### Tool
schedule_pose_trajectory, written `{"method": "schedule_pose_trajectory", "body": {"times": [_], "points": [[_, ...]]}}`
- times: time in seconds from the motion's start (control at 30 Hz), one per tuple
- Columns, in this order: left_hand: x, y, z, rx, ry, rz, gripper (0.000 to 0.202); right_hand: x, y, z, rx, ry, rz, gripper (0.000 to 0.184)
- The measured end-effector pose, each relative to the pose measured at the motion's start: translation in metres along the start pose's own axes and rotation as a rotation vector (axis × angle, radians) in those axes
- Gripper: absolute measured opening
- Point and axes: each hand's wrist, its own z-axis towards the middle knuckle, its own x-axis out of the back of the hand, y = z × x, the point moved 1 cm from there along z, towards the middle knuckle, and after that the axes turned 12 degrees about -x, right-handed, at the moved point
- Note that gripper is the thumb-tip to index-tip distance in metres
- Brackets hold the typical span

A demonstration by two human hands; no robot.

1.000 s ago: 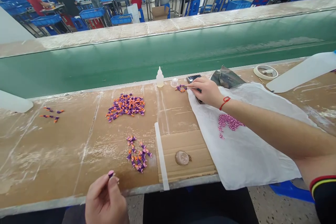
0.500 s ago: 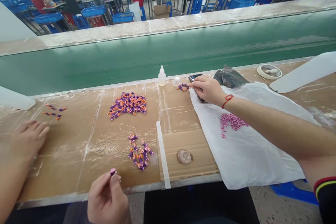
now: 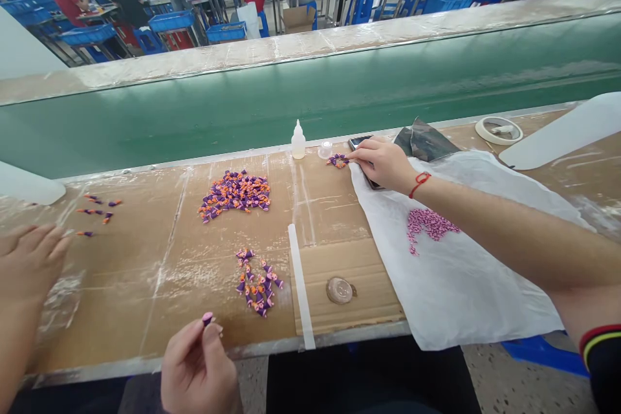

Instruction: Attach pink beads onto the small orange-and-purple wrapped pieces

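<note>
My left hand [image 3: 198, 365] is low at the table's near edge, pinching a small purple cone-shaped piece [image 3: 207, 318] between its fingertips. My right hand [image 3: 383, 165] lies across a black smartphone [image 3: 359, 141], its index finger beside a small cluster of purple-and-orange pieces [image 3: 338, 160]. A larger pile of these pieces [image 3: 235, 194] and a looser group [image 3: 257, 284] sit on the cardboard-covered table [image 3: 145, 284]. Pink beads [image 3: 429, 226] lie on a white cloth [image 3: 460, 284] under my right forearm. A co-worker's hand [image 3: 32, 265] rests at far left beside a few scattered pieces [image 3: 97, 210].
A plastic dropper bottle [image 3: 298, 141], a small clear cup [image 3: 325, 149], camouflage fabric [image 3: 427, 145] and a tape roll [image 3: 499, 130] stand near a green panel [image 3: 310, 103]. Beyond it, people work at tables with blue crates [image 3: 169, 21].
A co-worker's hand has come in from the left edge and shifted slightly, and one more piece lies in the scattered left group. My own hands hold nearly the same positions.
</note>
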Motion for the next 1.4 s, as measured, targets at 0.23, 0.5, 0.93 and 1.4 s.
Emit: {"method": "schedule_pose_trajectory", "body": {"times": [0.23,0.5,0.93,1.4], "points": [[0.003,-0.003,-0.002,-0.013,-0.004,0.024,0.010,-0.003,0.000,0.005,0.035,-0.019,-0.034,0.034],[0.004,-0.005,-0.002,-0.014,-0.014,0.006,0.010,0.000,0.000,0.007,0.096,-0.038,-0.124,0.031],[0.003,-0.003,-0.001,0.005,-0.038,0.033,0.013,0.021,-0.007,0.006,-0.079,0.076,0.029,0.033],[0.000,-0.001,0.003,0.008,-0.058,0.092,0.013,0.006,0.012,0.008,-0.275,-0.071,0.170,0.018]]}}
